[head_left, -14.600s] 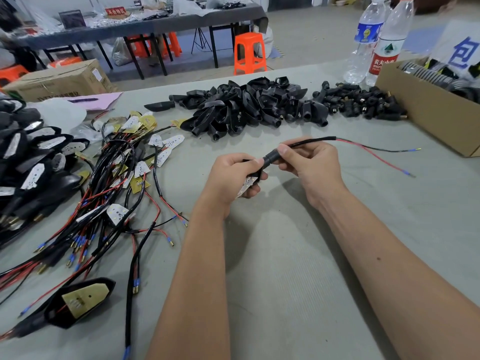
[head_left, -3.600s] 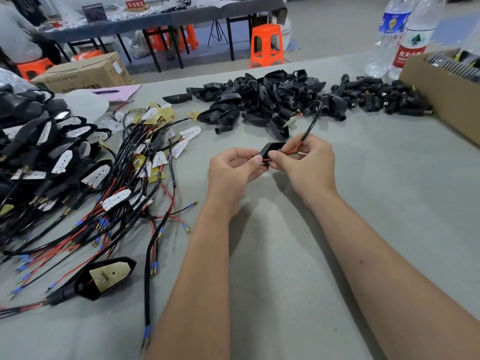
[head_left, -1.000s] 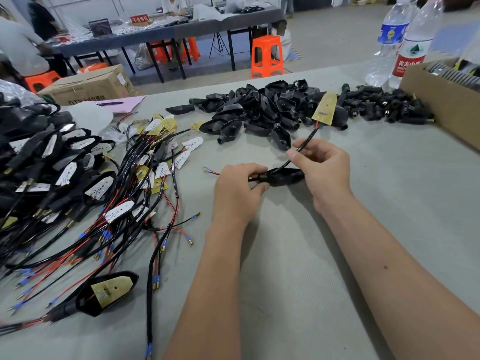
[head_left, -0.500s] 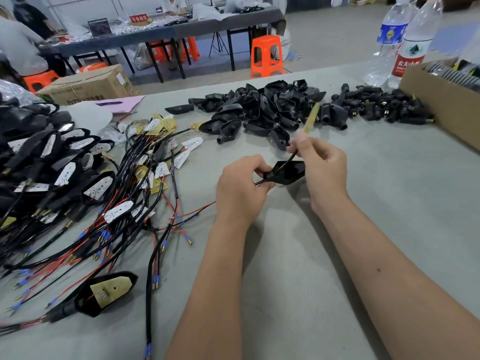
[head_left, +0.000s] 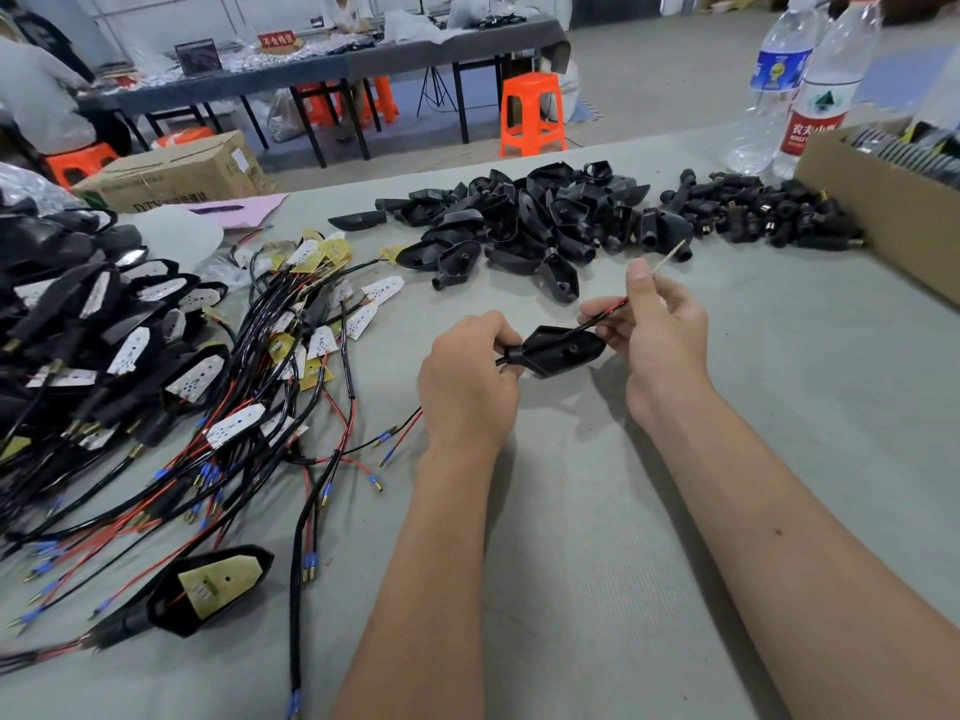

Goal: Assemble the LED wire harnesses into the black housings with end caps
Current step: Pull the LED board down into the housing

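A black pointed housing point(head_left: 563, 350) is held just above the grey table between my two hands. My left hand point(head_left: 467, 387) grips its narrow stem end, where the harness wires point(head_left: 400, 433) trail out toward the left. My right hand point(head_left: 657, 330) pinches the red and black wire point(head_left: 608, 310) entering the housing's wide end. The yellow LED board point(head_left: 670, 254) on that wire sticks up edge-on past my right thumb.
A heap of empty black housings point(head_left: 530, 220) and a pile of small end caps point(head_left: 769, 215) lie at the back. Loose harnesses point(head_left: 270, 366) and finished units point(head_left: 67, 314) cover the left. One assembled unit point(head_left: 208, 589) lies near left. A cardboard box point(head_left: 893, 215) and two bottles point(head_left: 800, 80) stand right.
The wire has been drawn further through the housing: the LED board has come down closer to my right hand, and more wire trails out on the left.
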{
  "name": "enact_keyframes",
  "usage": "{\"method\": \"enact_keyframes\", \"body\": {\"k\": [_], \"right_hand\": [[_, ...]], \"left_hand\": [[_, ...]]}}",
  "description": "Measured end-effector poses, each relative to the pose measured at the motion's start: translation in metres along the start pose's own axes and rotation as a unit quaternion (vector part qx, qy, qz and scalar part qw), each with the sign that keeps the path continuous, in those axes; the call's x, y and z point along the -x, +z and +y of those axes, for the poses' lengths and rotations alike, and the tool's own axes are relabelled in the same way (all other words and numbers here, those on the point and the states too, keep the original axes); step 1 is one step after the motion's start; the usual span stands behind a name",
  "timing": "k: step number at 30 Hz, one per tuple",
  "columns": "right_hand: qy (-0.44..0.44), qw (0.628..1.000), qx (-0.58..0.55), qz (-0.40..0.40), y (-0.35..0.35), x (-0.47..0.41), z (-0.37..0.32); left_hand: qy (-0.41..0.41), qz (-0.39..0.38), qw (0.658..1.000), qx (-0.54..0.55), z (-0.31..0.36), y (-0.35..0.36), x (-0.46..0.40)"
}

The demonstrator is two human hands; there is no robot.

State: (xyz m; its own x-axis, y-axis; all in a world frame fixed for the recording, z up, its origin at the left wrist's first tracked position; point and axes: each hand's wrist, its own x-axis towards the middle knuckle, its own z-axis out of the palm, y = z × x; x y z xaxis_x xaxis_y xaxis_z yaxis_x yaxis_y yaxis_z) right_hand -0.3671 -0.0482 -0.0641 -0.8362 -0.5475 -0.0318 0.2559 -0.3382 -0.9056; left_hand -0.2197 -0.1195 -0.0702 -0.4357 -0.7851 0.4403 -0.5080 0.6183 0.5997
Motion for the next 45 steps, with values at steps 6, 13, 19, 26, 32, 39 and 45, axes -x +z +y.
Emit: {"method": "enact_keyframes", "body": {"k": [6,13,19,26,32,39,45], "right_hand": [[-0.028,0.999,0.025,-0.013,-0.004,0.002,-0.002],[-0.022,0.997,0.047,0.056,-0.003,-0.004,-0.001],[-0.03,0.993,0.092,0.063,-0.007,-0.003,-0.005],[-0.035,0.993,0.09,0.065,-0.01,-0.007,-0.001],[-0.056,0.986,0.142,0.067,-0.013,-0.01,0.001],[-0.036,0.983,0.177,0.032,-0.016,-0.014,0.003],[-0.017,0.994,0.112,0.006,-0.011,-0.012,0.001]], "left_hand": [[0.008,-0.034,0.999,0.027,-0.001,0.0,0.001],[-0.029,-0.068,0.997,0.026,-0.004,-0.003,-0.001],[-0.05,-0.04,0.997,0.043,-0.011,-0.008,-0.003],[-0.06,-0.045,0.993,0.094,-0.015,-0.009,-0.004],[-0.059,-0.078,0.978,0.182,-0.016,-0.014,-0.006],[-0.067,-0.115,0.979,0.157,-0.018,-0.014,-0.007],[-0.032,-0.098,0.993,0.062,-0.01,-0.002,-0.007]]}}
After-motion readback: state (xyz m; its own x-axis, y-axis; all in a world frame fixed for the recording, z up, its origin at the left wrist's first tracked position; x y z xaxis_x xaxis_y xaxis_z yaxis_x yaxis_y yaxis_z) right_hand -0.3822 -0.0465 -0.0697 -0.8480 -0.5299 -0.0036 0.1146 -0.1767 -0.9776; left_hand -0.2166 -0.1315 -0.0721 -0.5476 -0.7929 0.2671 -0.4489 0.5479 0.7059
